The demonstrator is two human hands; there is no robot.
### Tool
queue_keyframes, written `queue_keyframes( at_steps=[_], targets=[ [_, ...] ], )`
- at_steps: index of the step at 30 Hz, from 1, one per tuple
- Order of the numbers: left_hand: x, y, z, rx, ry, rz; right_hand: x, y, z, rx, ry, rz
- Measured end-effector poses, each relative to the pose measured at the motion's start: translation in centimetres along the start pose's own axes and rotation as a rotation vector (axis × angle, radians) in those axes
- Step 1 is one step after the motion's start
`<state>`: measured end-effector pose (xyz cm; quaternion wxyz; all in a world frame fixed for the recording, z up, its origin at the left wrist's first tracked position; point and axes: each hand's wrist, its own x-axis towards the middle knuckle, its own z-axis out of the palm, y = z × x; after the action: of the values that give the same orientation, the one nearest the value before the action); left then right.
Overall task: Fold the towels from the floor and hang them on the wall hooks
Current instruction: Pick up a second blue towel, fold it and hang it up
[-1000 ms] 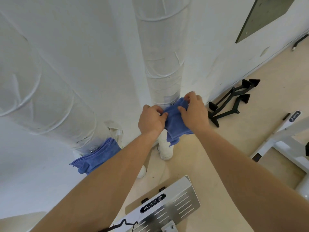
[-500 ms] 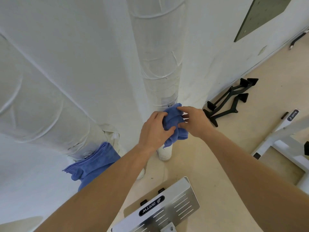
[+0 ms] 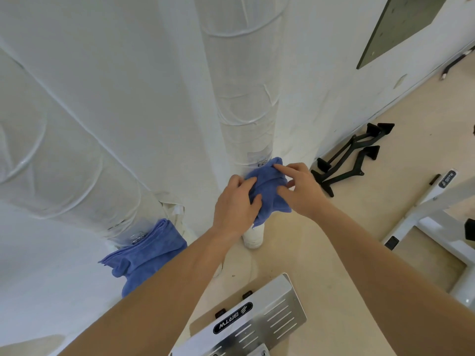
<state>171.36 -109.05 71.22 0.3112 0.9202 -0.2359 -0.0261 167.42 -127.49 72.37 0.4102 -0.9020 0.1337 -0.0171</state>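
White wall (image 3: 123,93); towel (image 3: 268,185) between left hand (image 3: 235,205), right hand (image 3: 300,192).

Gym: black handles (image 3: 375,129), white machine frame (image 3: 442,199).

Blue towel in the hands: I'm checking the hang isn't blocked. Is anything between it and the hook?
Nothing visible does. The blue towel, gripped by the left hand and touched by the right hand, reaches the metal hook.

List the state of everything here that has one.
Left blue towel, folded, hanging from left hook.
Right blue towel, bunched beside right hook, in both hands.
Left hand, grips right blue towel.
Right hand, fingers press right blue towel.
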Motion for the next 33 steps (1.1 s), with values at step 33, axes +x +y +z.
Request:
queue_keyframes(
  at_steps=[33],
  targets=[
    [-1.6, 3.6, -4.5, -0.100, -0.100, -0.173, -1.3, -2.9, -0.2, -0.124, -0.078, 0.161]
  ],
)
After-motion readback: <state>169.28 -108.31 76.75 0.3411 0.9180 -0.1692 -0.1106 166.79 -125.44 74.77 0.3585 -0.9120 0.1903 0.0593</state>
